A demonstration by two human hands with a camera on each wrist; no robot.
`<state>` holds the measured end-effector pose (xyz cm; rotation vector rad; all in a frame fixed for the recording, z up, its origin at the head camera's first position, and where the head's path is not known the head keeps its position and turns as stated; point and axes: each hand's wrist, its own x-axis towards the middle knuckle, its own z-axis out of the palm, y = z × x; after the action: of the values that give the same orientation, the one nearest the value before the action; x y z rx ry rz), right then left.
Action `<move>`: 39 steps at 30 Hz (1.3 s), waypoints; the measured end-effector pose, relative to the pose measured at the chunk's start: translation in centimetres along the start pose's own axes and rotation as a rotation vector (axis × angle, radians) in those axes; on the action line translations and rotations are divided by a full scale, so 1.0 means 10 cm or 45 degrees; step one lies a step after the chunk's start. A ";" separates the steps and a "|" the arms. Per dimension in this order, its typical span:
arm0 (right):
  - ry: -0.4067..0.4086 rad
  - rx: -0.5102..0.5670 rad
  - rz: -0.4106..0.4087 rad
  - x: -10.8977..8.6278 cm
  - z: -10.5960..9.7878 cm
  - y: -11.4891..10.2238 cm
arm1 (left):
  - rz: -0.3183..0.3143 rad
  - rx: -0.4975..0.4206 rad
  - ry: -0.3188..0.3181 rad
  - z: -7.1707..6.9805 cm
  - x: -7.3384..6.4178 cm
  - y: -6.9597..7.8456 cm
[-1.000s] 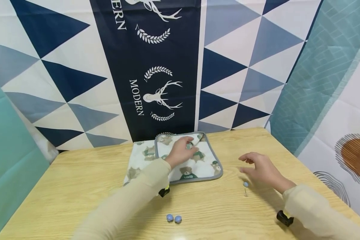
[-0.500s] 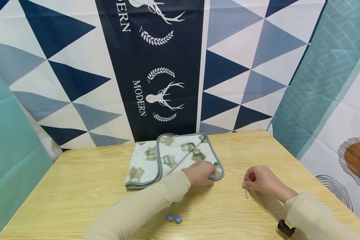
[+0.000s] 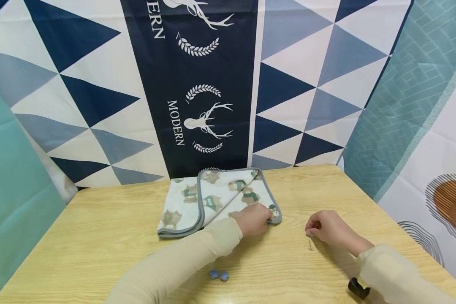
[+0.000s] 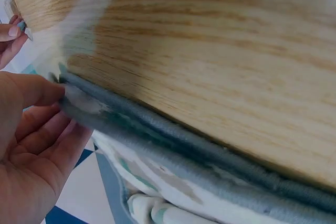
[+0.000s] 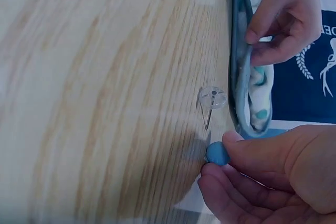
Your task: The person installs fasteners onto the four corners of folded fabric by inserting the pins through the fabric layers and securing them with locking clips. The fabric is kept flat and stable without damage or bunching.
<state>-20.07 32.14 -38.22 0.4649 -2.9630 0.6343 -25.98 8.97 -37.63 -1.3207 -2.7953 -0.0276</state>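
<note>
In the head view a folded white blanket [image 3: 190, 202] printed with bears and edged in grey lies toward the back of the table. My left hand [image 3: 252, 219] pinches its near edge close to the right corner; the left wrist view shows the grey binding [image 4: 173, 140] between thumb and fingers. To the right, my right hand [image 3: 330, 228] pinches a small ribbed blue cap [image 5: 218, 153] between thumb and forefinger, low over the wood. Beside that cap is a pin with a clear round base [image 5: 213, 98], also seen as a thin pin [image 3: 310, 245] in the head view.
Two more blue caps [image 3: 218, 275] sit side by side near the table's front. Patterned cloth hangings [image 3: 213, 84] enclose the back and sides of the wooden table [image 3: 80, 249]. A black wrist device [image 3: 359, 289] is strapped under the right sleeve.
My left hand has come down from the blanket's top flap to its near edge and grips it. My right hand has lowered and taken hold of the blue cap by the pin.
</note>
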 end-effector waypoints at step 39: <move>0.362 0.243 -0.257 0.73 0.34 -0.58 | -0.619 -1.283 0.485 -0.05 0.08 -0.48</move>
<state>-25.23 23.66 -38.11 0.6212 -2.5620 0.8809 -30.13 6.53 -37.08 -0.5025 -2.6759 -1.6536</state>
